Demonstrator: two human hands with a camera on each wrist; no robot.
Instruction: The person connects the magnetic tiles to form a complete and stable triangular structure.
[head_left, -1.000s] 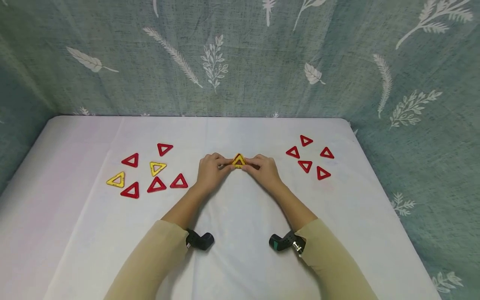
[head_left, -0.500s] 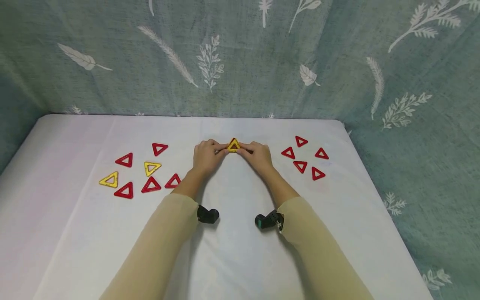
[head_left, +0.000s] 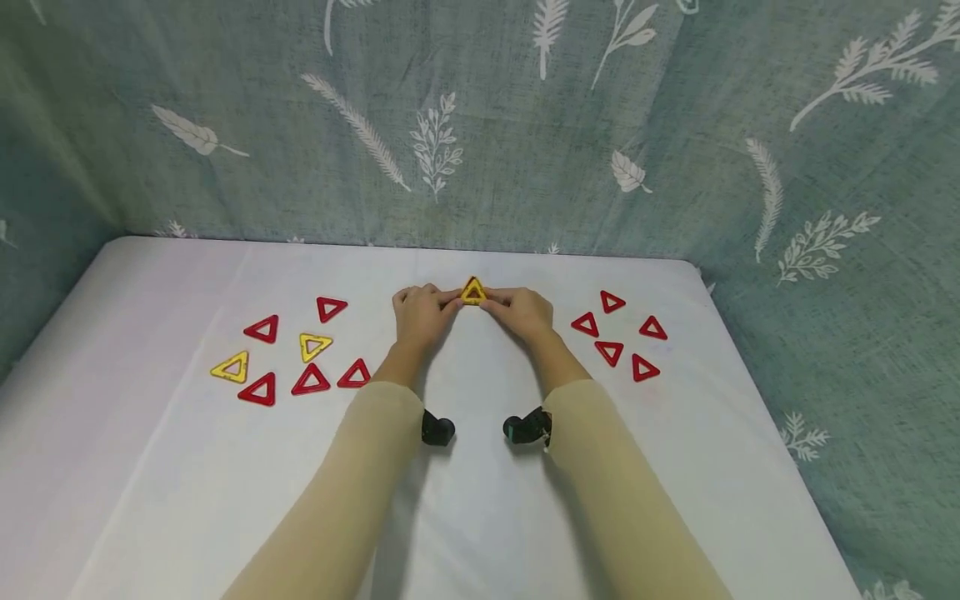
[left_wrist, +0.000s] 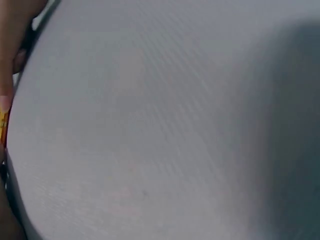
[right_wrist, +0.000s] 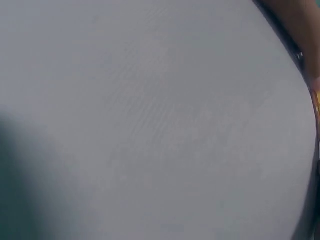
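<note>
My left hand (head_left: 422,317) and right hand (head_left: 527,313) meet near the far middle of the table. Between them they pinch a yellow triangle tile (head_left: 473,297) with a hollow centre, thumb and fingers at its two lower corners. Red shows at its edges and inside its hole, apparently a red triangle stacked against it. In the left wrist view, a sliver of the yellow tile (left_wrist: 3,122) with a red edge shows under a fingertip. The right wrist view catches only a bit of yellow (right_wrist: 317,100) at the edge.
To the left lie several red triangles (head_left: 311,387) and two yellow ones, a near one (head_left: 242,367) and another (head_left: 305,347). Several smaller red triangles (head_left: 609,353) form a group on the right. A patterned green curtain (head_left: 510,167) hangs behind the white table (head_left: 187,483).
Both hands, with the yellow triangle between them, have moved away toward the table's far edge. The head view has shifted slightly. The triangles lying on both sides stay where they were.
</note>
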